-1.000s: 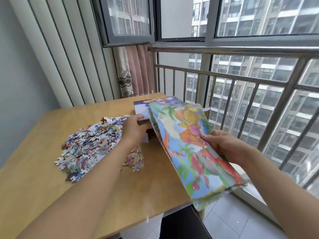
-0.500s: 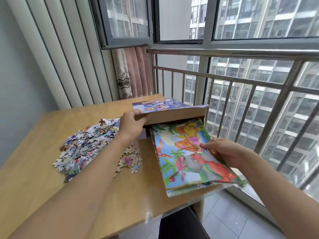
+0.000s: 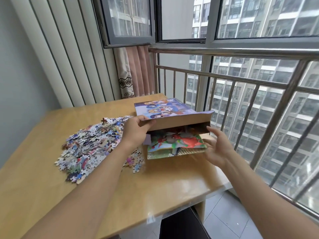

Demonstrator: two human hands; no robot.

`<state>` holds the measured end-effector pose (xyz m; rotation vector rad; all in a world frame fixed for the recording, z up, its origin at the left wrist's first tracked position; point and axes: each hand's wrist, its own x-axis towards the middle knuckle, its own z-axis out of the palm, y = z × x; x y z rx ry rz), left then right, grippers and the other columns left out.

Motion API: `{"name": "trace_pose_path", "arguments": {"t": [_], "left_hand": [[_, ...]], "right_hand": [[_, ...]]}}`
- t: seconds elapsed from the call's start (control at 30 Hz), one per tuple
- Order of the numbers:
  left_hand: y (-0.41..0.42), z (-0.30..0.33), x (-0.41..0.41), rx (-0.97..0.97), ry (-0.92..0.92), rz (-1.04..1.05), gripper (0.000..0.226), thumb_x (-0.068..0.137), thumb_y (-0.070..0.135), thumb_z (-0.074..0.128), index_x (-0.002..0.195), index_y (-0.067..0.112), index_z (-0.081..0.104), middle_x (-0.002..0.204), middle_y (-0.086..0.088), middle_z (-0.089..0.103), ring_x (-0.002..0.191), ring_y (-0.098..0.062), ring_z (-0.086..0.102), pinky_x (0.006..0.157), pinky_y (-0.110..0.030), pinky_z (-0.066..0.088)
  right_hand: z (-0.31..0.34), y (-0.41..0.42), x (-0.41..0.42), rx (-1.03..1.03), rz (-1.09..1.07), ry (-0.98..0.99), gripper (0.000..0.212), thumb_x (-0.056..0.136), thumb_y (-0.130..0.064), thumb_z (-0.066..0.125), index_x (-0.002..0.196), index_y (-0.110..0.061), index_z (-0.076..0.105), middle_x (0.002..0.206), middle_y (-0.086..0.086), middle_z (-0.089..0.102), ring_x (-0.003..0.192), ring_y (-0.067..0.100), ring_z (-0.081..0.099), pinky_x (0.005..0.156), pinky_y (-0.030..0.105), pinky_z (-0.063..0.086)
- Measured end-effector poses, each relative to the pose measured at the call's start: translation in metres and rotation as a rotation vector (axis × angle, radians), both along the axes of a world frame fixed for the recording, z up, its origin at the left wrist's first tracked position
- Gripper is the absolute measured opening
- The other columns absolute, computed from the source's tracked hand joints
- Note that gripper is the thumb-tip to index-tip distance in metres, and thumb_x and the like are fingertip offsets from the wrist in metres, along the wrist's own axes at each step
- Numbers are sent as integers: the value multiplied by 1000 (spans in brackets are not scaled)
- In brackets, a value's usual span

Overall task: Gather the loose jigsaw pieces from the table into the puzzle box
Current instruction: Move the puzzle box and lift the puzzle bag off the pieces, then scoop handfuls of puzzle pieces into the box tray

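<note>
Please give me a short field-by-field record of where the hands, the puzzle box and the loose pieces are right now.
left hand: grips the near left corner of the box flap, holding it raised
right hand: fingers spread, at the right edge of the colourful sheets, gripping nothing
puzzle box: on the wooden table, mouth open toward the person
colourful sheets: partly inside the box, near end sticking out
jigsaw pieces: loose heap on the table, left of the box, none in a hand

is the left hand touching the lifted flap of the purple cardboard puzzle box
Touching. The head view shows the left hand gripping the near corner of the purple cardboard puzzle box's lifted flap, thumb on top and fingers beneath.
</note>
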<state>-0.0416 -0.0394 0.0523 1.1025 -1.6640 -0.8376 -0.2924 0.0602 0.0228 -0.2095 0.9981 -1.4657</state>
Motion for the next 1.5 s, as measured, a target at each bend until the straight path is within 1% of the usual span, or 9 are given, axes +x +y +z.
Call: {"name": "trace_pose_path", "arguments": {"t": [0.17,0.37,0.47,0.6,0.77,0.87,0.97,1.27,1.5], "left_hand": [[3,1,-1,7,32,16,12,90,25,74,96,14,77,100,1,74,92,-12,63,75,-17,46],[5,3,-3,7,39,15,13,91,24,72,96,14,77,98,2,74,88,-8,63,71,-14,46],[4,2,0,-1,34,2,14,91,25,72,100,15,77,101,5,74,94,-10,64,80,-22,49],[6,1,2,-21,12,-1,9,92,22,72,99,18,77,100,16,68,92,4,57,75,-15,46],[7,-1,8,-6,44,-5,11,92,21,71,99,15,76,97,14,68,90,2,58,75,-19,46],[5,-9,8,11,42,-22,14,94,21,69,104,16,77,103,7,72,96,-7,63,81,-25,51],[2,-19,3,39,10,-33,14,94,21,69,105,18,77,107,1,74,104,-20,67,89,-38,56],[13,-49,9,67,32,-77,15,95,21,67,84,31,74,87,9,74,82,-7,65,67,-13,48],[16,-46,64,-26,-257,-159,42,80,6,74,112,35,69,115,21,68,108,11,59,94,-12,47]], "right_hand": [[-15,32,15,137,146,166,64,83,-35,78,123,6,51,119,23,63,105,36,69,74,41,62],[-2,29,35,114,302,237,19,92,-24,71,85,-7,67,70,6,68,54,13,66,49,22,57],[9,1,41,-4,144,72,12,97,-10,63,93,1,65,76,10,70,62,13,71,59,20,61],[11,-30,51,-159,-29,-109,28,98,9,53,125,6,56,122,25,66,112,31,68,101,36,55],[-7,-27,58,-212,70,641,50,91,11,60,138,-1,55,131,7,62,123,25,62,101,43,54],[-21,-16,55,-293,74,1304,47,78,-10,73,124,-17,71,116,-6,72,109,13,68,95,42,57],[-32,-16,55,-352,20,1654,36,77,-14,74,112,-21,75,108,-7,72,99,10,67,95,33,54],[-46,-27,85,-473,180,1825,30,80,-8,63,103,-18,78,101,-5,77,96,17,71,91,32,55],[2,6,141,-794,288,1560,26,71,-1,56,81,-15,75,71,-8,69,59,10,60,57,29,53]]}}
